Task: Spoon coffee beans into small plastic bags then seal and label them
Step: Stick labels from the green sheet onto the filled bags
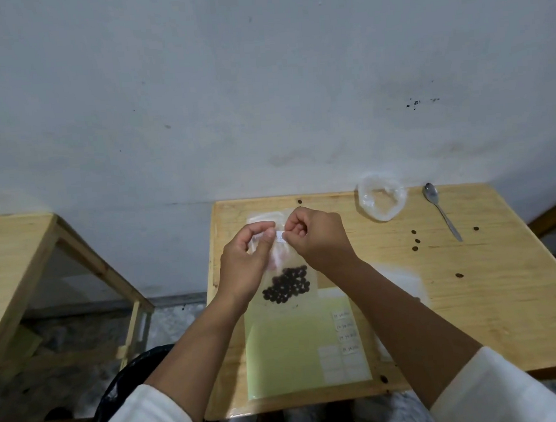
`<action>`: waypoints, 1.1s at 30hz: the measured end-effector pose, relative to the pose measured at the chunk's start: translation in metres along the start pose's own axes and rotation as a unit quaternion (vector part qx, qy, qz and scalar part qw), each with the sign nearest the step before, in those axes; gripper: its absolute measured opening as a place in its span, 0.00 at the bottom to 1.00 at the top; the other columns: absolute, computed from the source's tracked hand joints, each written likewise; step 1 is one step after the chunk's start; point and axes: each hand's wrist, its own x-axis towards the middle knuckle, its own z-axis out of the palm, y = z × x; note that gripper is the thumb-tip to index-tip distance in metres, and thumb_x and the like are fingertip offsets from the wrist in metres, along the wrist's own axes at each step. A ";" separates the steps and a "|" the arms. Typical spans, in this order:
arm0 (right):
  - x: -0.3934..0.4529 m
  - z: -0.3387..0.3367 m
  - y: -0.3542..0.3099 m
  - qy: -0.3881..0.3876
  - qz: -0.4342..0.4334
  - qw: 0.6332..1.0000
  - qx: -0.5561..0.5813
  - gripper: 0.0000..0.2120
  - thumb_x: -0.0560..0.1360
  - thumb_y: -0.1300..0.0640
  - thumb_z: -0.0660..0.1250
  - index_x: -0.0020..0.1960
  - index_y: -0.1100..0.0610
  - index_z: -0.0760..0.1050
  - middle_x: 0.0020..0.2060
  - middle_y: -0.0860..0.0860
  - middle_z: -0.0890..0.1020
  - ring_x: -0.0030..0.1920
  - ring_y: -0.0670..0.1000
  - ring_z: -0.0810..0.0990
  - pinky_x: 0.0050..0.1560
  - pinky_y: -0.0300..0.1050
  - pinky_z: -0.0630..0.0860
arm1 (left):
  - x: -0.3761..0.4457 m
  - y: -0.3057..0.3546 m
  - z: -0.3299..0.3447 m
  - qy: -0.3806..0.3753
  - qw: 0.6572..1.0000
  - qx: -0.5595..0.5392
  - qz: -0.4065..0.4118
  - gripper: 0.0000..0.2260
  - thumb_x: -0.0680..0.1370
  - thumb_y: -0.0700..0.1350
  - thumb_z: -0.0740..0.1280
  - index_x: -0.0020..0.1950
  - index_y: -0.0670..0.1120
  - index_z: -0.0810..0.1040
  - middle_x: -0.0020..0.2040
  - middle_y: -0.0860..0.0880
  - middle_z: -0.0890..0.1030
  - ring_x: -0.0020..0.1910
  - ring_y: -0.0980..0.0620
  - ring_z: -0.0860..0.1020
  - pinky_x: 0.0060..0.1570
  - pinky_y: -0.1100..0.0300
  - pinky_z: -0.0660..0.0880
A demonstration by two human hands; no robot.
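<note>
White paper, a small label [281,236], pinched from either side by the left hand [250,256] and the right hand [318,237], fingers of both curled in tight around it, thumbs meeting over the strip. Directly below and behind that pinch, the small plastic bag [275,261], clear, with the coffee beans [286,285] gathered dark in its lower end, nearer the body than the hands. Hard to tell whether held just off the table [492,293] or lying flat on it, and whether sealed at the top, hidden under the knuckles. Likely risks from here: sticking the label to a fingertip instead of the plastic; folding it glue to glue while so small a strip is passed between two pinches; laying it down crooked or creased over slack film; tipping the bag and spilling beans if the mouth is not yet closed. Near the front edge of the table, the pale green label sheet [297,349], a few labels left on its right side. Well apart to the right, a crumpled open bag [382,201], the spoon [441,209] and several loose beans [415,241].
</note>
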 end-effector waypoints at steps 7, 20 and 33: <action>0.001 0.004 -0.002 0.055 -0.047 0.997 -0.012 0.01 0.70 0.62 0.69 0.41 0.59 0.78 0.33 0.47 0.78 0.37 0.48 0.76 0.38 0.36 0.68 | 0.006 0.002 0.003 0.041 0.999 -0.009 0.012 0.09 0.75 0.41 0.69 0.47 0.56 0.80 0.49 0.62 0.81 0.54 0.66 0.76 0.58 0.67 0.69; -0.015 0.021 0.010 0.164 -0.216 0.954 -0.127 0.14 0.66 0.74 0.64 0.46 0.63 0.82 0.30 0.55 0.75 0.32 0.56 0.73 0.30 0.44 0.73 | 0.010 0.004 0.004 0.057 0.998 -0.011 -0.006 0.09 0.76 0.42 0.68 0.47 0.58 0.79 0.48 0.63 0.80 0.54 0.68 0.74 0.61 0.59 0.72; -0.020 0.018 0.006 0.126 -0.201 0.955 -0.176 0.17 0.68 0.71 0.58 0.51 0.62 0.80 0.31 0.54 0.74 0.32 0.54 0.72 0.27 0.42 0.73 | 0.015 0.003 0.004 0.060 0.998 0.010 0.007 0.09 0.76 0.43 0.68 0.46 0.59 0.79 0.47 0.65 0.80 0.53 0.70 0.74 0.60 0.57 0.73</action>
